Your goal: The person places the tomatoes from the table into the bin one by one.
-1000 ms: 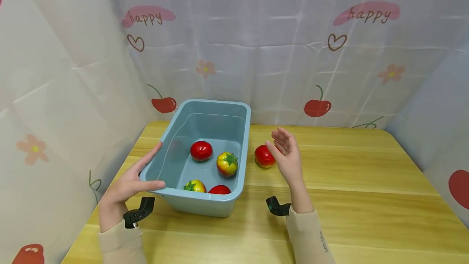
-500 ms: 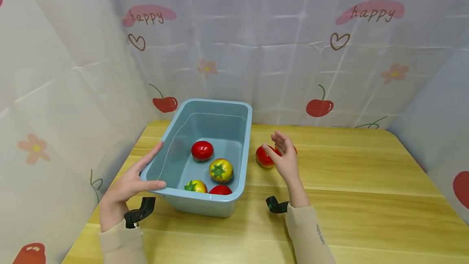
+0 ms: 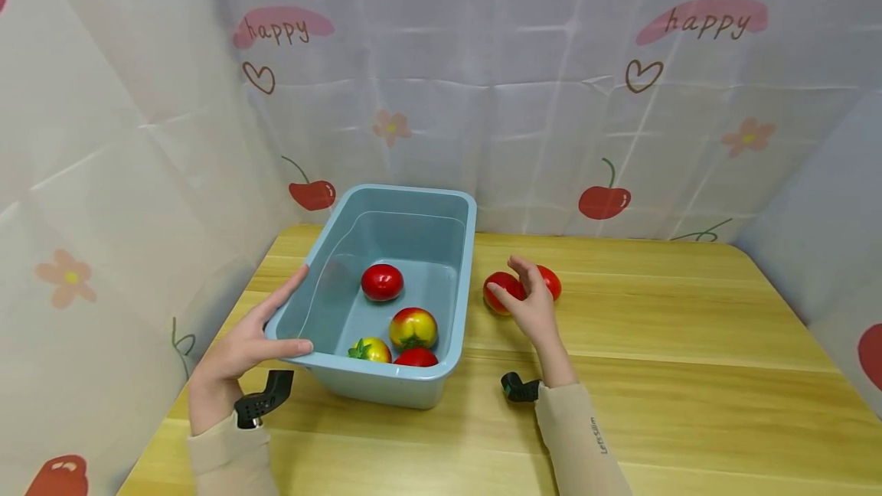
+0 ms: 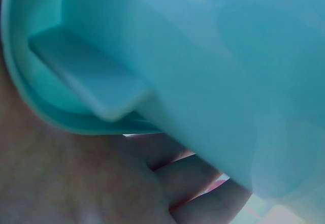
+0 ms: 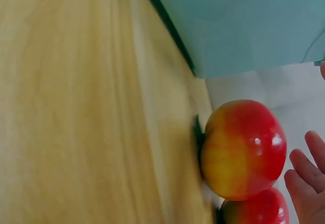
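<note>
My left hand (image 3: 241, 343) grips the near left corner of a blue plastic bin (image 3: 427, 386), thumb along the near rim and fingers against the outer left wall. In the left wrist view, fingers (image 4: 203, 193) lie under the rim beside the wall. Right of the bin, two shiny red toy tomatoes (image 3: 501, 291) rest on the table, the farther tomato (image 3: 550, 282) partly behind my right hand (image 3: 537, 316). That hand hovers with thumb and fingers spread apart around the nearer one. The right wrist view shows a gap between its fingers (image 5: 304, 173) and the nearer tomato (image 5: 244, 150), yellow underneath.
Inside the bin lie several toy tomatoes: a red one (image 3: 382, 282), a yellow-red one (image 3: 413, 327), a yellow one with green leaves (image 3: 372, 350) and a red one by the near wall (image 3: 417, 357). A printed curtain (image 3: 524, 136) stands behind the wooden table (image 3: 689, 373).
My right hand has come down and slightly left toward the tomatoes, uncovering the farther one. Inside the bin, the yellow-red tomato has rolled nearer and turned. The left hand keeps its place.
</note>
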The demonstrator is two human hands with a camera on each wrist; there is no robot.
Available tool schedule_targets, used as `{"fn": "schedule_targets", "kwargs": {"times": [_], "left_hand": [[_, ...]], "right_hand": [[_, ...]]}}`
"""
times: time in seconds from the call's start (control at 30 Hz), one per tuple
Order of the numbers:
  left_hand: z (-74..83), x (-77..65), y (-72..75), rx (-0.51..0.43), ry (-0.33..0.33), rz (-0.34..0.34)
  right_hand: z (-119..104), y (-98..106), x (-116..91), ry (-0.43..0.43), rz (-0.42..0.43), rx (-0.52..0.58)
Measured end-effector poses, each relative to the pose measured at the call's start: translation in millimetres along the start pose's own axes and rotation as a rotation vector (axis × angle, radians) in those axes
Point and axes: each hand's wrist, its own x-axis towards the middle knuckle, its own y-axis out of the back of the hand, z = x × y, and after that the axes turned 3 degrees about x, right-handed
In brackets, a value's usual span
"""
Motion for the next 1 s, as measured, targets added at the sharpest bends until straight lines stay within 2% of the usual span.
{"fn": "schedule_targets", "kwargs": {"times": [0.73, 1.0], "left_hand": [[-0.1, 0.6, 0.2, 0.002, -0.004, -0.001], [-1.2, 0.4, 0.7, -0.003, -0.003, -0.002]], "right_hand": [[17.6, -7.4, 0.6, -0.087, -0.010, -0.053], [25.9, -7.3, -0.2, -0.170, -0.072, -0.083]]}}
